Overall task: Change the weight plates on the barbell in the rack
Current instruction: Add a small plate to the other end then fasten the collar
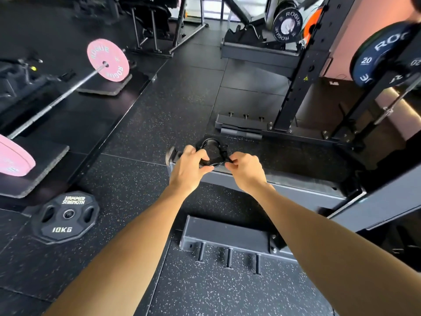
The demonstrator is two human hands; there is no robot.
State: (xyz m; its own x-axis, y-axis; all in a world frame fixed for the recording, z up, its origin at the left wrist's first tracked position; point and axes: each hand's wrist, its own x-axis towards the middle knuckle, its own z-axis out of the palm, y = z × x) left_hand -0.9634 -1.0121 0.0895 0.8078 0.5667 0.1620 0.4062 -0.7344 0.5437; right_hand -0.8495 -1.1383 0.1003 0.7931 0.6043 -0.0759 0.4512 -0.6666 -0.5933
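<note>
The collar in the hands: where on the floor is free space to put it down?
Both hands, left and right, hold the collar. Free patches: the speckled floor between the pink plate platform and the rack upright, and the floor between the 10 kg plate and the left forearm. It is crowded around the rack base and the pegs.

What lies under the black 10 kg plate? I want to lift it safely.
The 10 kg plate lies flat on the speckled rubber floor, near a black mat's corner. Whatever is directly beneath it is covered.
</note>
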